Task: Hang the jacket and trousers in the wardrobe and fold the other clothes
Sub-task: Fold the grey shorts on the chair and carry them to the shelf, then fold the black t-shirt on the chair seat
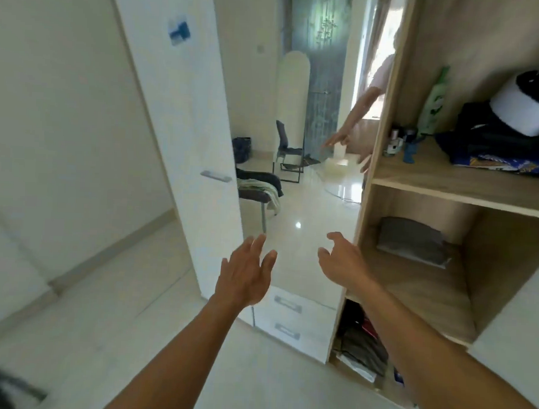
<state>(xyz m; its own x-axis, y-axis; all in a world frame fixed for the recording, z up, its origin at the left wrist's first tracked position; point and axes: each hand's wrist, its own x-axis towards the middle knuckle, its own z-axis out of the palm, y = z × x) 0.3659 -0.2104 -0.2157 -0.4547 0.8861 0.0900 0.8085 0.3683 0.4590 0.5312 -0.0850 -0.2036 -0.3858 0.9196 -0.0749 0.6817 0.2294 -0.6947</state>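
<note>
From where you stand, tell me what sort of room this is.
Probably a bedroom at home. An open wooden wardrobe holds folded clothes on its shelves, its mirrored door reflects a chair draped with clothing, and both hands are empty.

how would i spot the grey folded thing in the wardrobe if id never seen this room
Find the open wooden wardrobe on the right and go to its middle shelf, below the one with the bottles and dark clothes. The grey folded cloth lies alone at the back, flat and plain, the only thing on that shelf.

Left grip (245, 273) splayed, right grip (341, 258) loose, empty
</note>
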